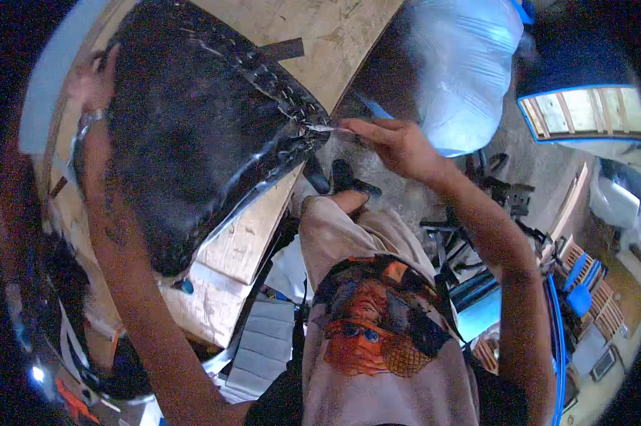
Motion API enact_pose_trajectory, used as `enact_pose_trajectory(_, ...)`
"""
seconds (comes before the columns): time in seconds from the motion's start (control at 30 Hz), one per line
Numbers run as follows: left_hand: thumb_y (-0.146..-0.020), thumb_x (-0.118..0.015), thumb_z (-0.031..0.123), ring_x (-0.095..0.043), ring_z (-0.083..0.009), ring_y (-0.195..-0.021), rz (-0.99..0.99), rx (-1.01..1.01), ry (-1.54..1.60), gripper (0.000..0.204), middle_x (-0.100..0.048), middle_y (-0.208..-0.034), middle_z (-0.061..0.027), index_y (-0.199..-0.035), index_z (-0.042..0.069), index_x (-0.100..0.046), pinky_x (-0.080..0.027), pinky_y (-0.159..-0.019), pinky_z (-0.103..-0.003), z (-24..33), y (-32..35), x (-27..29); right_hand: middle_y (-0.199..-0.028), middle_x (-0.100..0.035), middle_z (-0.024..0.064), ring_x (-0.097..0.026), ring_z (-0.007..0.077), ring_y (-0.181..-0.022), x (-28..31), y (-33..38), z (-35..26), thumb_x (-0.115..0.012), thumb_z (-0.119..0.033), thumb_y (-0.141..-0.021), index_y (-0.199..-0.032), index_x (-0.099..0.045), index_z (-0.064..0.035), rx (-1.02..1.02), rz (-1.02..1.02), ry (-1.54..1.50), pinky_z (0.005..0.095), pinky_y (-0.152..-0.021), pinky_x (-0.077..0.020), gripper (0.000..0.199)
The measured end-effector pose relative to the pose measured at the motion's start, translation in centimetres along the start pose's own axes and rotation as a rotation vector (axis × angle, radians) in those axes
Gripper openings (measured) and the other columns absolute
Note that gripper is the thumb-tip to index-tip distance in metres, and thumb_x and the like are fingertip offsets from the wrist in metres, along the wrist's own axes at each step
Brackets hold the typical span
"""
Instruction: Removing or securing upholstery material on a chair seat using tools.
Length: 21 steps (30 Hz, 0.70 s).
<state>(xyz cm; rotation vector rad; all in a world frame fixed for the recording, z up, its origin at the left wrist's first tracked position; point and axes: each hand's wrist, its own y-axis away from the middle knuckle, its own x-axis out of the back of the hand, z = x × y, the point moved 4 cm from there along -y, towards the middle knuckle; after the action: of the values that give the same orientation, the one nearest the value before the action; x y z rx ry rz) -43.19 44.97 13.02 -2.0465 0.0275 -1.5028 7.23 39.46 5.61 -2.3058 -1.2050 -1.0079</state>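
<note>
"Two hands are at the black panel (pixel 185 135), aren't they? Where does it lie?"

"Across a light wooden board (pixel 319 28), to the person's left and ahead. One corner points toward the right hand (pixel 398 145)."

"How does the panel look?"

"Broad, dark and mostly smooth, with a dull sheen in the middle. Two of its edges meet at that corner; both are puckered into small, shiny folds, and the near one catches a bright streak of light."

"And the hands?"

"The right one pinches a slim silvery piece (pixel 320 128) right at the corner; I can't tell what kind of thing it is. The left hand (pixel 93 85) is at the panel's far left edge, too blurred to tell how its fingers stand."

"Any containers?"

"A big plastic bag (pixel 466 71), pale bluish and bulging, beyond the right hand. Its wrinkled skin hides what fills it."

"What's that beside the panel?"

"A short dark strip (pixel 285 49), reaching out over the bare wood."
</note>
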Motion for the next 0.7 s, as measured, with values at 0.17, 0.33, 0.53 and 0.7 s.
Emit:
enact_pose_trajectory(0.17,-0.081,-0.064,0.044,-0.063,-0.0244,-0.073,-0.212,0.133,0.608,0.032,-0.066,-0.081,-0.0089,-0.085,0.012,-0.068,-0.049,-0.066,-0.037,10.9,8.4,10.3,-0.095,-0.063,0.0159,-0.061,0.0317,-0.078,-3.6,-0.4,2.2,-0.057,0.002,-0.081,-0.127,-0.052,-0.0152,0.096,0.216,-0.114,0.0357,-0.068,-0.0489,0.049)
enact_pose_trajectory(0.33,-0.077,-0.071,0.021,-0.06,-0.0194,-0.068,-0.418,0.046,0.851,0.016,-0.062,-0.073,-0.0082,-0.077,0.006,-0.067,-0.047,-0.06,-0.031,21.3,19.6,18.9,-0.097,-0.063,0.012,-0.061,0.0268,-0.08,-2.4,1.3,-1.5,-0.052,-0.005,-0.088,-0.13,-0.048,-0.0111,-0.003,0.31,-0.258,0.0343,-0.07,-0.048,0.042)
enact_pose_trajectory(0.53,-0.073,-0.069,0.037,-0.056,-0.0247,-0.082,-0.504,0.199,0.668,0.022,-0.059,-0.077,-0.0027,-0.072,0.015,-0.067,-0.04,-0.075,-0.041,23.0,20.9,17.5,-0.07,-0.049,-0.0004,-0.048,0.0086,-0.06,-3.7,9.0,-0.9,-0.048,-0.01,-0.093,-0.128,-0.049,-0.0076,-0.593,0.179,-0.859,0.0248,-0.055,-0.042,0.035)
enact_pose_trajectory(0.7,-0.07,-0.071,0.038,-0.055,-0.0253,-0.087,-0.497,0.305,0.608,0.023,-0.059,-0.08,-0.0036,-0.071,0.016,-0.067,-0.039,-0.078,-0.045,23.6,21.0,17.3,-0.067,-0.044,-0.0025,-0.043,0.0073,-0.058,-4.0,10.9,-1.9,-0.047,-0.013,-0.095,-0.129,-0.048,-0.0073,-0.614,0.129,-0.932,0.0227,-0.054,-0.0386,0.035)
